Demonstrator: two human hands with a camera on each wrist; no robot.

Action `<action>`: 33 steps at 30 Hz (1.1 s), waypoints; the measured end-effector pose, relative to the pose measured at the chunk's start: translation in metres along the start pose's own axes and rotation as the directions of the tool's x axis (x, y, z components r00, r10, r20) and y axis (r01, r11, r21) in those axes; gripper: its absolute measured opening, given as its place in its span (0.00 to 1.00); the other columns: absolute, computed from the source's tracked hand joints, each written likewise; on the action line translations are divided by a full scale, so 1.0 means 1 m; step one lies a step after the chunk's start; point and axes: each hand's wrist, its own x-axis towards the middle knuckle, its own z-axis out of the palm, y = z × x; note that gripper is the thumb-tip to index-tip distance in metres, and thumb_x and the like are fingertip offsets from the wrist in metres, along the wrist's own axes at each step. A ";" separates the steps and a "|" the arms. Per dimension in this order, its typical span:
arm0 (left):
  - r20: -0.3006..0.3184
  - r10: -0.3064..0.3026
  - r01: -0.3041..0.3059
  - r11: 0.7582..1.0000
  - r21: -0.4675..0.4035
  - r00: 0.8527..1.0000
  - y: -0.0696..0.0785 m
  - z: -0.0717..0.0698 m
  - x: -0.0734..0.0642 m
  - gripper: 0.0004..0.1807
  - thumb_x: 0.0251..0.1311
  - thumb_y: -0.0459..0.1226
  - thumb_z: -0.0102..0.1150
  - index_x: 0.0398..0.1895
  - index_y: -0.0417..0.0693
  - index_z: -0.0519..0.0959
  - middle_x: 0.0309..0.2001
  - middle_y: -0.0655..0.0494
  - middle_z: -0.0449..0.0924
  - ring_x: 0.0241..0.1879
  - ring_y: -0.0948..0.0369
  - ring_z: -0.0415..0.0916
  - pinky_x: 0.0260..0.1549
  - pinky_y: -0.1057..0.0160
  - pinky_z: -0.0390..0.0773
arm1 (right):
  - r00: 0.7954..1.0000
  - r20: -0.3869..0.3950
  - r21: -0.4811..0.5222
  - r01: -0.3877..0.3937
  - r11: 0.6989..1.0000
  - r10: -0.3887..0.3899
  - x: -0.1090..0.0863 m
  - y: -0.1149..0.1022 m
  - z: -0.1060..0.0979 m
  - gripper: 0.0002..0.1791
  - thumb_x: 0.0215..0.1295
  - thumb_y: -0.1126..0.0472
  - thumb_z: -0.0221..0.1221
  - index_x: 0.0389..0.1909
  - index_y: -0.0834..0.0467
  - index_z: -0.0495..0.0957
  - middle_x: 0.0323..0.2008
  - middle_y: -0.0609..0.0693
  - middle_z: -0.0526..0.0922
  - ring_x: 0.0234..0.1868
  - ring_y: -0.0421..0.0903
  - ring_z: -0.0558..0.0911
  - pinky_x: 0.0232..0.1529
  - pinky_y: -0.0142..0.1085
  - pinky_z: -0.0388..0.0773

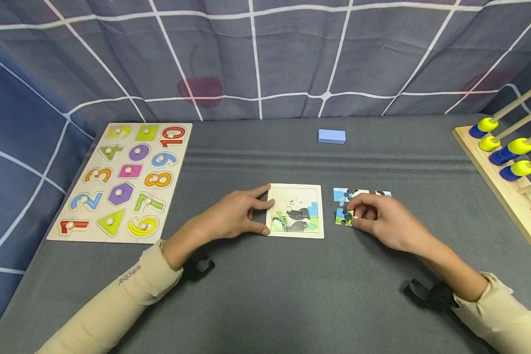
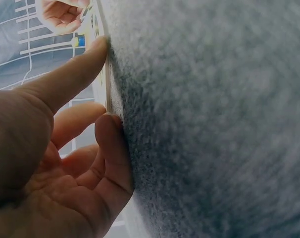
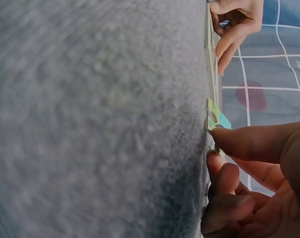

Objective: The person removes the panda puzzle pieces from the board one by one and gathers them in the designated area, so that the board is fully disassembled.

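Hands [image 1: 232, 214] [image 1: 389, 221] on puzzle bd [image 1: 320, 211] & pcs [image 1: 340, 195]

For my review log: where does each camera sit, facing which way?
Head: worn on the head, facing down-forward at the puzzle frame; left grip, right grip and sleeves show.
Left wrist: worn there, facing its grip at the frame's edge.
Right wrist: worn there, facing its grip at the puzzle pieces.
Both wrist views also show the opposite grip.

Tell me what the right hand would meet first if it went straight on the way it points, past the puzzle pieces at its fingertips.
Past those puzzle pieces, the right hand would probably meet the right edge of the puzzle board first; the hand's height is unclear, so it might pass over.
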 end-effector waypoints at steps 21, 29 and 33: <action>0.007 -0.006 0.006 1.000 0.009 1.000 0.000 0.000 0.000 0.36 0.54 0.44 0.73 0.66 0.45 0.73 0.75 0.44 0.53 0.20 0.70 0.68 0.30 0.66 0.71 | 0.999 0.003 -0.172 -0.042 0.984 0.043 0.000 -0.005 0.001 0.14 0.52 0.65 0.72 0.42 0.55 0.84 0.30 0.42 0.75 0.28 0.38 0.71 0.32 0.36 0.67; 0.020 -0.015 0.015 1.000 0.017 1.000 0.001 0.000 0.000 0.36 0.54 0.44 0.73 0.67 0.45 0.72 0.76 0.44 0.52 0.21 0.69 0.68 0.31 0.66 0.71 | 1.000 -0.001 -0.179 -0.005 0.984 0.005 0.000 -0.003 0.001 0.13 0.52 0.67 0.71 0.40 0.55 0.85 0.29 0.42 0.74 0.27 0.36 0.71 0.31 0.35 0.67; 0.028 -0.022 0.021 1.000 0.023 0.999 0.002 0.000 0.000 0.36 0.55 0.44 0.72 0.67 0.46 0.72 0.76 0.45 0.51 0.22 0.69 0.68 0.31 0.66 0.71 | 1.000 -0.001 -0.174 0.014 0.985 -0.015 0.000 -0.002 0.001 0.13 0.52 0.68 0.71 0.40 0.56 0.85 0.29 0.42 0.74 0.27 0.36 0.71 0.30 0.35 0.68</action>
